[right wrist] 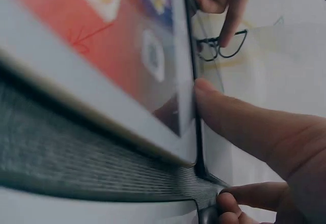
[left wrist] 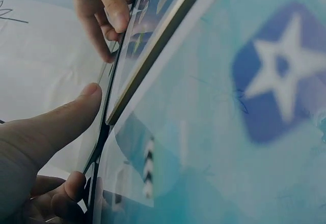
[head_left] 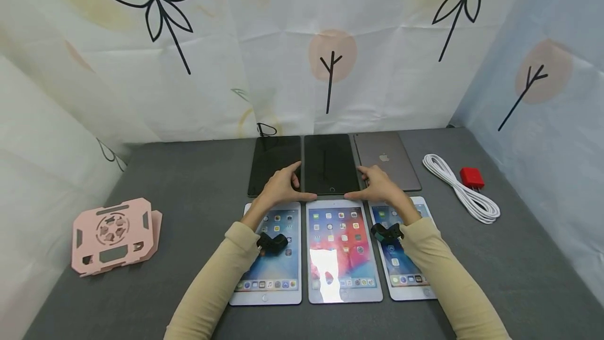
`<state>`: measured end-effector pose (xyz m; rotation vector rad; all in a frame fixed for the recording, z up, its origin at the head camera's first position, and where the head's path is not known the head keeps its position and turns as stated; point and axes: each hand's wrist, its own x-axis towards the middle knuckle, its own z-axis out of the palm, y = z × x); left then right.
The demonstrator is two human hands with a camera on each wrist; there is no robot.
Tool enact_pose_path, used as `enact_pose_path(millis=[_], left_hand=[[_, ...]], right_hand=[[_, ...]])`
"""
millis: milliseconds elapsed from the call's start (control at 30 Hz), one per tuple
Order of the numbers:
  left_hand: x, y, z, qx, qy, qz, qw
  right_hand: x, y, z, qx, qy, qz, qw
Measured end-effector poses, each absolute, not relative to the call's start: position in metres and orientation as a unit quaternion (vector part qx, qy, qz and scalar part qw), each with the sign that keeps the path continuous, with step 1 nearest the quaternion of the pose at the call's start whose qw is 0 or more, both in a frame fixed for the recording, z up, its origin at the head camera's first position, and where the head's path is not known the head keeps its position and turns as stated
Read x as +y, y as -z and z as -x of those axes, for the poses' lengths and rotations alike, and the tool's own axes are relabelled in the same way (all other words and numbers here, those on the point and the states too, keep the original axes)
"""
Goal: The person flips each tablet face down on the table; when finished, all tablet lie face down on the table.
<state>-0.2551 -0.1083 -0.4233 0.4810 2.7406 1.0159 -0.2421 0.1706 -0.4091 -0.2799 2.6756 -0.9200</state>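
Note:
My left hand [head_left: 279,188] and right hand [head_left: 378,185] flank the middle black tablet [head_left: 330,161] in the back row, thumbs at its near corners and index fingers towards its sides. It lies flat, dark screen up. To its left lies another black tablet [head_left: 273,159], partly behind my left hand; to its right, a grey tablet [head_left: 389,159] lies back side up. Nearer are three lit white tablets: left [head_left: 271,298], middle [head_left: 336,230] and right [head_left: 394,277]. My thumbs, the left one [left wrist: 84,107] and the right one [right wrist: 219,104], look extended in the wrist views.
A pink cut-out case [head_left: 113,232] lies at the left of the grey table [head_left: 189,188]. On the right are a coiled white cable [head_left: 460,190] and a red charger [head_left: 472,177]. Patterned curtains [head_left: 283,67] border the back and sides. Black wrist cameras [head_left: 272,244] sit above the tablets.

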Motion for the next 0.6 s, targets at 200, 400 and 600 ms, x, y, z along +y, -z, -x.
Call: enact_pose_path(millis=[200,400,600], left_hand=[[-0.105,0.424,0.258,0.930,-0.323,-0.151,0.090],[-0.100,0.427,0.259,0.941,-0.300,-0.134,0.081],[-0.096,0.427,0.258,0.950,-0.276,-0.124,0.076]], right_hand=[[0.167,0.412,0.241,0.942,0.293,0.084,0.142],[0.166,0.415,0.241,0.941,0.300,0.068,0.140],[0.163,0.415,0.240,0.937,0.316,0.064,0.132]])
